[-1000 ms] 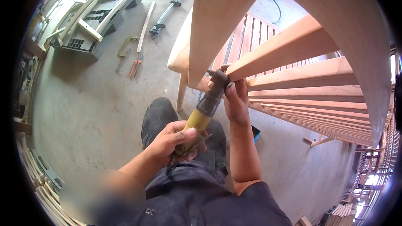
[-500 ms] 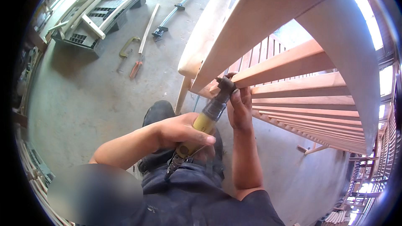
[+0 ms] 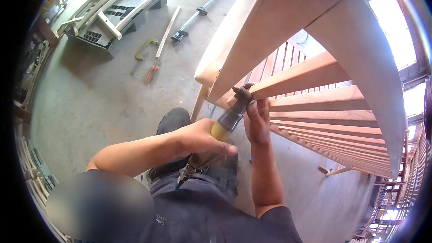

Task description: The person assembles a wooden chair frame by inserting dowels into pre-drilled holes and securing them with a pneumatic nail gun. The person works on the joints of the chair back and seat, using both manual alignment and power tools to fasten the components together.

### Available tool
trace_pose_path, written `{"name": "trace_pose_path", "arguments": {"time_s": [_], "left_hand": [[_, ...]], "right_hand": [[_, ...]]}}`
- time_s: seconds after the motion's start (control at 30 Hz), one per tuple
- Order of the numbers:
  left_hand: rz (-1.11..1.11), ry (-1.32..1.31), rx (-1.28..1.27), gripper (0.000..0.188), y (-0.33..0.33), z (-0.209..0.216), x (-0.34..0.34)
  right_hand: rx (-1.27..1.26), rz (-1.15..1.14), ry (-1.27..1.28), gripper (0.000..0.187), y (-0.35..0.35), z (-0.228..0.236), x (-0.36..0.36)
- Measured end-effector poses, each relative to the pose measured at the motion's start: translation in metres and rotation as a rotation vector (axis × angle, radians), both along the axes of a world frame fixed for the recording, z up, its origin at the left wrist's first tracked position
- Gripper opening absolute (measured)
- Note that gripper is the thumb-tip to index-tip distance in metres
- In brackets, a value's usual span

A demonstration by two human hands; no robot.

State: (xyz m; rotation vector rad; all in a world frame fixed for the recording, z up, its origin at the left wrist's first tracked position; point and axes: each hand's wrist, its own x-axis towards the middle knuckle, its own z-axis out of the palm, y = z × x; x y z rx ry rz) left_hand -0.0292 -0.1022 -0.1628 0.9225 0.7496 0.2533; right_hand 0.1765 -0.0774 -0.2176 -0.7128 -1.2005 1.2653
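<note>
My left hand point(image 3: 204, 138) is wrapped round the yellow body of a right-angle air tool point(image 3: 230, 116), which has a black neck and head and a metal fitting at its rear end. The tool slants up and right from my waist. At its head, my right hand point(image 3: 257, 119) is closed, thumb in front and fingers mostly hidden behind. The head sits close to the end of a wooden slat point(image 3: 301, 75) on a large slatted bench frame. A wide, smooth wooden board point(image 3: 270, 31) of that frame rises just beyond. Whether the tool's tip touches wood is hidden.
On the floor at the left lie a bar clamp point(image 3: 195, 18), a wooden strip point(image 3: 168, 31), an orange-handled tool point(image 3: 151, 74) and a yellowish C-shaped clamp point(image 3: 145, 49). Farther back, curved wooden parts rest on a dark pallet point(image 3: 90, 38). More slatted furniture point(image 3: 416, 162) stands at the right.
The view has shifted slightly, so the floor items sit a little farther right. Both hands keep their grip on the air tool, which stays at nearly the same spot by the slat.
</note>
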Motion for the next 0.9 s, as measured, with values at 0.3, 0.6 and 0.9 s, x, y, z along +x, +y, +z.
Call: {"name": "trace_pose_path", "arguments": {"time_s": [0.3, 0.6, 0.9], "left_hand": [[0.043, -0.01, 0.045, 0.035, -0.004, -0.007, 0.002], [0.099, 0.025, 0.061, 0.032, -0.006, 0.003, 0.006], [0.182, 0.131, 0.221, 0.034, -0.01, -0.004, 0.016]], "right_hand": [[0.022, -0.023, -0.024, 0.059, 0.001, -0.003, 0.0], [0.003, -0.01, 0.02, 0.058, 0.005, -0.005, 0.003], [0.003, -0.031, 0.019, 0.053, 0.001, -0.001, 0.0]]}}
